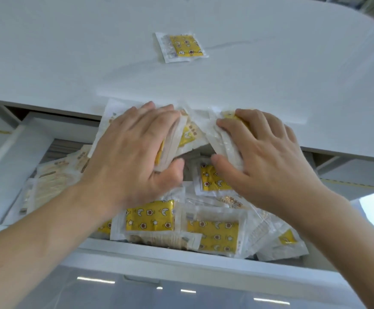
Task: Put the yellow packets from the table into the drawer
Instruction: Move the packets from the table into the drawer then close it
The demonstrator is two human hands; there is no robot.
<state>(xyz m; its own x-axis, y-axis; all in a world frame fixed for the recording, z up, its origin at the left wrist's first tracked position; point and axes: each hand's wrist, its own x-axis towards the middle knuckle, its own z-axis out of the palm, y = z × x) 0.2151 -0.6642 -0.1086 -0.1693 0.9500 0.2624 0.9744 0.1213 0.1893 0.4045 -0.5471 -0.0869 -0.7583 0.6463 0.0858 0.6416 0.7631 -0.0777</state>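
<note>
One yellow packet (182, 46) in clear wrap lies alone on the white table (70, 52), well beyond both hands. At the table's front edge my left hand (134, 148) is shut on a bunch of yellow packets (188, 133), thumb under them. My right hand (257, 150) grips another bunch (225, 139) beside it. Both bunches hang over the open white drawer (159, 255) below the tabletop. Several yellow packets (149, 217) lie piled in the drawer, partly hidden by my forearms.
Beige packets (54, 181) lie in the drawer's left part. The drawer's left wall (14, 166) and front panel frame the pile. A glossy white surface (181, 291) shows below the drawer front.
</note>
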